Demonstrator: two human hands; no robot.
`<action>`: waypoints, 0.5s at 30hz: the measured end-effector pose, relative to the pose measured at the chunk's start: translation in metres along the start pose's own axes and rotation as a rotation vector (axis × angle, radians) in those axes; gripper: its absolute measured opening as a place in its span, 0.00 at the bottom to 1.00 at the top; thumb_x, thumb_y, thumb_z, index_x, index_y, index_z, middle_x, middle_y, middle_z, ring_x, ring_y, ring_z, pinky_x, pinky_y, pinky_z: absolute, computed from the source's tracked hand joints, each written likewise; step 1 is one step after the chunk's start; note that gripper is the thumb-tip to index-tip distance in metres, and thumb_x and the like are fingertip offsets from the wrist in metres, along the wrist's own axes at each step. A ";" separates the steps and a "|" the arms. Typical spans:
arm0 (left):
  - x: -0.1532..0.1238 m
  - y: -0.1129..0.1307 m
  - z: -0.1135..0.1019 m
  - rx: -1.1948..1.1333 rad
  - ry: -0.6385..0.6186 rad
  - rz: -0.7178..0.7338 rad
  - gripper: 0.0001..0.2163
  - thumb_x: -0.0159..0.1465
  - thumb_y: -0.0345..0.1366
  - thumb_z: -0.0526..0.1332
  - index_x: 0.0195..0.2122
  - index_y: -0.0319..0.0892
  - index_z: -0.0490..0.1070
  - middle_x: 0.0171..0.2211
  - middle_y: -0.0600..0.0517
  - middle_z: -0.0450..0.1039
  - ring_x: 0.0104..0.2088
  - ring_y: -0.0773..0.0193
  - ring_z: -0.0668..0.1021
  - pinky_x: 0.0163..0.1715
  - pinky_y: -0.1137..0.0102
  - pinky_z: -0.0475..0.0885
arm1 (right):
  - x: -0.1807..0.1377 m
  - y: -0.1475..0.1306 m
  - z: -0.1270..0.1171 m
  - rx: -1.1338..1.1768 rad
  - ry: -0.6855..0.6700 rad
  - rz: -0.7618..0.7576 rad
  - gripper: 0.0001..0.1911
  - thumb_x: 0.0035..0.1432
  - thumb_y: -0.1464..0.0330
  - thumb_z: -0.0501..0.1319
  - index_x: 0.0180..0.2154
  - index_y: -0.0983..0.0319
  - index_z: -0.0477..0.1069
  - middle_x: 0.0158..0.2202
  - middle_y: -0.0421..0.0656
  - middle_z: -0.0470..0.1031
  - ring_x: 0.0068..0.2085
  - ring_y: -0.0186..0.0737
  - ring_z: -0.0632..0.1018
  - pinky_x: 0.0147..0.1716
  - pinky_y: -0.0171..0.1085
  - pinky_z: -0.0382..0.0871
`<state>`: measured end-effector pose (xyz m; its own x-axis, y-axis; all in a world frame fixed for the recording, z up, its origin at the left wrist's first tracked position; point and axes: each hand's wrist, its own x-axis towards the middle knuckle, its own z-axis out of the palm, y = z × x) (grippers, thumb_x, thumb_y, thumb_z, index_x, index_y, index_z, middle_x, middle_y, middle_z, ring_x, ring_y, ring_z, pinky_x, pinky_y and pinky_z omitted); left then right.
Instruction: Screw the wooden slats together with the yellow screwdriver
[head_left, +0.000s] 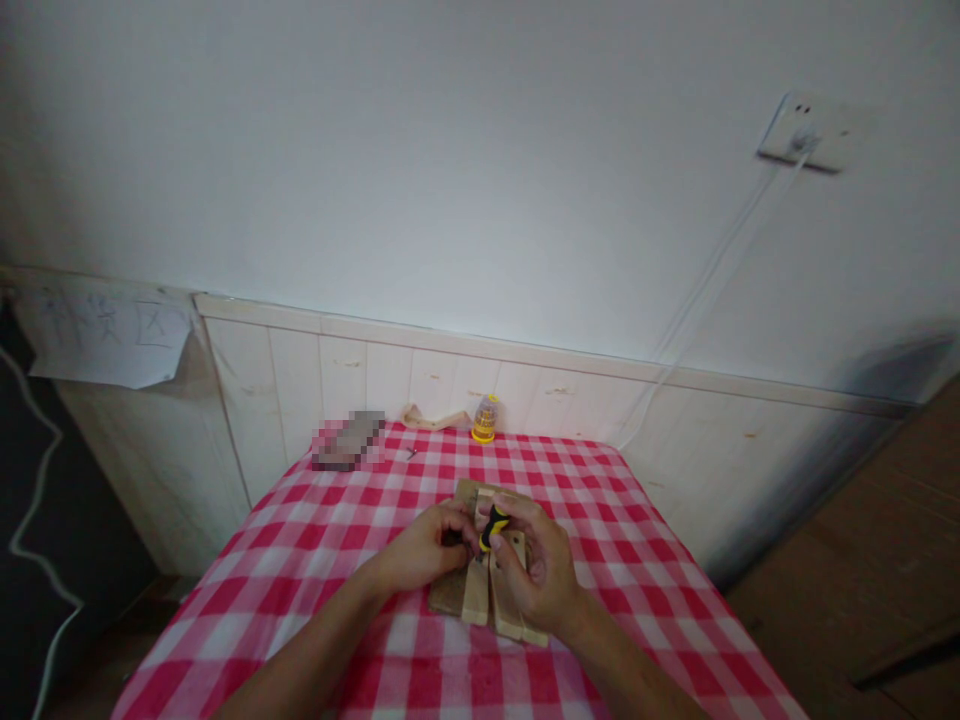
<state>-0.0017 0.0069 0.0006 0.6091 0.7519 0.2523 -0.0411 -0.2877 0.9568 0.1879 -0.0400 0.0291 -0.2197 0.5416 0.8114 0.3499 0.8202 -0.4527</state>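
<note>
My right hand (546,562) is closed around the handle of a short black and yellow screwdriver (493,526). The tool is tilted, its lower end pointing down at a pale wooden strip (475,596). My left hand (429,546) comes in from the other side, its fingers pinched together close to the screwdriver's lower end. Whatever sits in that pinch is too small and covered to make out. Further wooden strips (508,612) lie alongside, partly under my right hand. Beneath them is a flat brown board (445,594).
A red and white checked cloth (390,650) covers the table. Near the wall stand a small clear container with yellow parts (485,422) and a pale curled strip (433,422). A small dark object (412,453) and a blurred-out flat item (349,441) lie at back left. A cable hangs from the wall socket (806,135).
</note>
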 end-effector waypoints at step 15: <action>-0.001 0.010 0.001 0.034 0.004 -0.020 0.04 0.54 0.28 0.63 0.28 0.39 0.78 0.33 0.50 0.75 0.39 0.60 0.75 0.42 0.67 0.68 | 0.006 -0.006 0.001 -0.056 0.027 -0.014 0.21 0.59 0.74 0.64 0.53 0.55 0.69 0.44 0.47 0.81 0.44 0.46 0.83 0.43 0.45 0.80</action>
<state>-0.0013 0.0026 0.0096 0.6061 0.7603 0.2337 -0.0019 -0.2925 0.9563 0.1839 -0.0420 0.0363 -0.2008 0.5248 0.8272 0.3975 0.8154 -0.4208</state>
